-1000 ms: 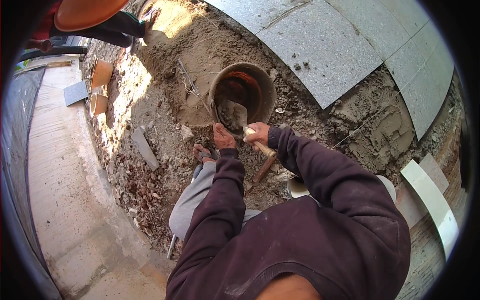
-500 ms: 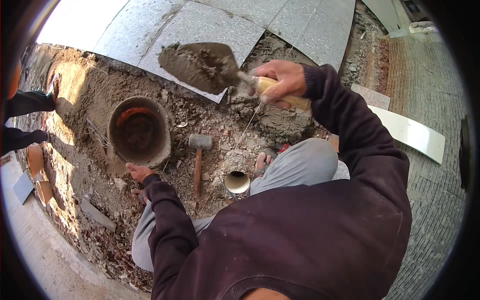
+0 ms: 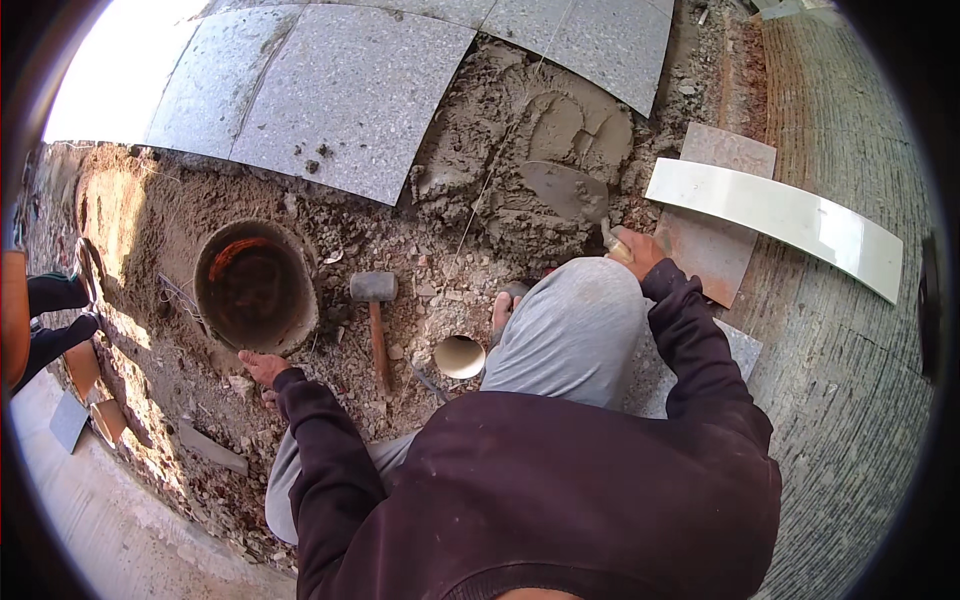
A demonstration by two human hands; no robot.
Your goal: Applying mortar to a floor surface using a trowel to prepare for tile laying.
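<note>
My right hand [image 3: 637,254] is closed round the pale wooden handle of a trowel [image 3: 563,190]. Its flat blade lies on the bed of wet mortar [image 3: 580,130], which shows smoothed patches beyond the blade. To the left, my left hand [image 3: 264,368] is at the near rim of a round mortar bucket [image 3: 206,290], its fingers stretched out; whether they touch the rim I cannot tell. The bucket's inside looks dark, with an orange-lit patch on its far wall. Between my hands a mallet [image 3: 374,290] with a grey head lies on the rubble.
Laid grey speckled tiles [image 3: 350,90] border the mortar on its far left. A thin string [image 3: 484,190] crosses the mortar. At right, a glossy white strip [image 3: 780,215] lies over a reddish tile [image 3: 725,265]. A pale pipe opening [image 3: 460,357] sits by my knee. Another person's dark-clothed legs [image 3: 55,295] show far left.
My right hand has swung the trowel down and right, from above the tiles to the mortar bed. The lump of mortar has left its blade. My left hand stays by the bucket.
</note>
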